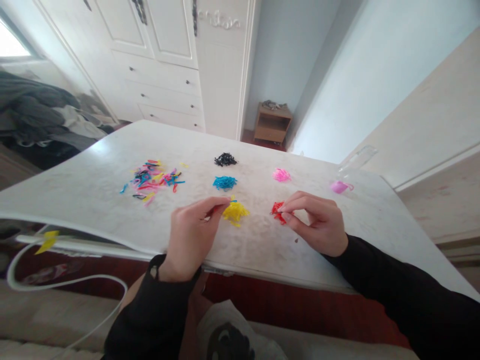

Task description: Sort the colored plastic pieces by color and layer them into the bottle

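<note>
Clearly the sorting is well along, though far from finished. Over on the left of the white tabletop (pixel 93 185) a mixed heap of bands (pixel 153 179) waits, blue, pink, yellow and black jumbled together, spread wider than it is deep, its long axis running left to right across the board. Toward the middle sit the tidy results: a black pile (pixel 225 159) at the back, a blue pile (pixel 225 182) in front of it, and a yellow pile (pixel 235 212) nearest the person.

The left hand (pixel 189 235) rests at the near edge, thumb and forefinger pinched nearly closed right at the yellow pile's left side; whether a band sits between them I cannot tell.

Further right, the red pile (pixel 278 209) lies just under the right hand (pixel 318 225), whose fingers (pixel 300 202) are drawn together in a tight pinch touching it, apparently on a red band. Behind are a pink pile (pixel 281 174) and, well apart at the far right, a lilac pile (pixel 340 186) beside a clear plastic bag (pixel 356 159).

By my reckoning, six colours are started and the mixed heap is what remains.
</note>
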The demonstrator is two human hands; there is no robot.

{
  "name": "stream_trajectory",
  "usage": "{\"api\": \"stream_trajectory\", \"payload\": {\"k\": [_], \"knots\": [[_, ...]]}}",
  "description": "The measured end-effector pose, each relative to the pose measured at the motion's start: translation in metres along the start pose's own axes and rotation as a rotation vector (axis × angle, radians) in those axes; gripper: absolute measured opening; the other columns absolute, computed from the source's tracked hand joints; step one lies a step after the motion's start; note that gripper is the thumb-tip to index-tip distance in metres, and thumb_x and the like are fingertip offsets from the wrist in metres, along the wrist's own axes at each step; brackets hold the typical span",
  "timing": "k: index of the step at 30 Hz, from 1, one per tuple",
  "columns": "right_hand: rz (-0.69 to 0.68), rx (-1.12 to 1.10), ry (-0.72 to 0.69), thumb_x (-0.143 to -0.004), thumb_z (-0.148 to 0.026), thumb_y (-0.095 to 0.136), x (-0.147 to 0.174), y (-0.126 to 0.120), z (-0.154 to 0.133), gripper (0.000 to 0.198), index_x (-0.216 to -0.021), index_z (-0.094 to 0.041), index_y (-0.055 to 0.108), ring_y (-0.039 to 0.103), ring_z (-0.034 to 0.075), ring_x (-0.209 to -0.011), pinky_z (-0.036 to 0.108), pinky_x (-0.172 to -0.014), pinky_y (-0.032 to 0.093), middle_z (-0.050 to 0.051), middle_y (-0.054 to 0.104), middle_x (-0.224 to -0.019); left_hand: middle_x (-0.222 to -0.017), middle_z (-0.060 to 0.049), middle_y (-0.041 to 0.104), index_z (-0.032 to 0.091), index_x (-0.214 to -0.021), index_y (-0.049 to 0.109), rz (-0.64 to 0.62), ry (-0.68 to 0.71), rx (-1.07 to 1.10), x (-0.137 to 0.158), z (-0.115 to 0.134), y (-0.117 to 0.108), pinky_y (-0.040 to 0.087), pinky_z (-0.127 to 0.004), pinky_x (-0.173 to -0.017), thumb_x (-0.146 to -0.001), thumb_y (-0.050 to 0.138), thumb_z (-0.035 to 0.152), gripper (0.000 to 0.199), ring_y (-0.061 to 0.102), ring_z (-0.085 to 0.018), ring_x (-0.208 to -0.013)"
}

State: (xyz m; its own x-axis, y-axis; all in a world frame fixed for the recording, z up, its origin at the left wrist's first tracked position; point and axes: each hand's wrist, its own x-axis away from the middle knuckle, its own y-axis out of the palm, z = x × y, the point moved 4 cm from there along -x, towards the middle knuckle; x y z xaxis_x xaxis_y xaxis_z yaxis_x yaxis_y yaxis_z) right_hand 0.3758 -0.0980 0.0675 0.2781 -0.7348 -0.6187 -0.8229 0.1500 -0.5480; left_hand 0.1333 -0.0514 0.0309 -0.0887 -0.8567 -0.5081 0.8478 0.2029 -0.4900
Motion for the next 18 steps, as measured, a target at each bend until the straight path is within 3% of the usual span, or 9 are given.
{"api": "stream_trajectory", "payload": {"k": [4,8,14,18], "knots": [[-0.011,0.001,-0.007,-0.087,-0.005,0.07,-0.001,0.0006,-0.0016,0.018,-0.093,-0.022,0.072,0.071,0.02,-0.077,0.035,-0.068,0.056,0.005,0.075,-0.085,-0.1,0.001,0.083,0.024,-0.098,0.083,-0.026,0.138,-0.06,0.003,-0.0014,0.0024,0.061,-0.019,-0.081,-0.09,0.07,0.011,0.02,0.08,-0.017,-0.085],[-0.026,0.004,-0.011,-0.087,-0.005,0.07,-0.0009,0.0004,-0.0019,0.019,-0.093,-0.022,0.072,0.07,0.019,-0.077,0.035,-0.068,0.055,0.005,0.074,-0.085,-0.105,0.0,0.083,0.023,-0.104,0.083,-0.042,0.174,-0.062,0.0061,-0.0011,0.0057,0.061,-0.018,-0.082,-0.092,0.068,0.011,0.022,0.081,-0.018,-0.091],[-0.029,0.009,-0.019,-0.087,-0.004,0.07,-0.0006,0.0003,-0.0007,0.019,-0.092,-0.022,0.071,0.069,0.018,-0.077,0.034,-0.068,0.055,0.004,0.073,-0.084,-0.103,0.001,0.083,0.025,-0.103,0.082,-0.021,0.108,-0.037,0.004,-0.0022,0.0028,0.061,-0.02,-0.082,-0.093,0.068,0.014,0.021,0.081,-0.018,-0.09],[-0.055,0.036,-0.015,-0.087,-0.005,0.07,-0.0016,0.0013,-0.0006,0.017,-0.093,-0.022,0.071,0.069,0.019,-0.078,0.034,-0.069,0.056,0.005,0.073,-0.084,-0.097,0.0,0.083,0.025,-0.099,0.082,-0.02,-0.065,0.136,0.0042,0.0033,0.003,0.062,-0.024,-0.079,-0.091,0.071,0.019,0.015,0.08,-0.019,-0.084]]}}
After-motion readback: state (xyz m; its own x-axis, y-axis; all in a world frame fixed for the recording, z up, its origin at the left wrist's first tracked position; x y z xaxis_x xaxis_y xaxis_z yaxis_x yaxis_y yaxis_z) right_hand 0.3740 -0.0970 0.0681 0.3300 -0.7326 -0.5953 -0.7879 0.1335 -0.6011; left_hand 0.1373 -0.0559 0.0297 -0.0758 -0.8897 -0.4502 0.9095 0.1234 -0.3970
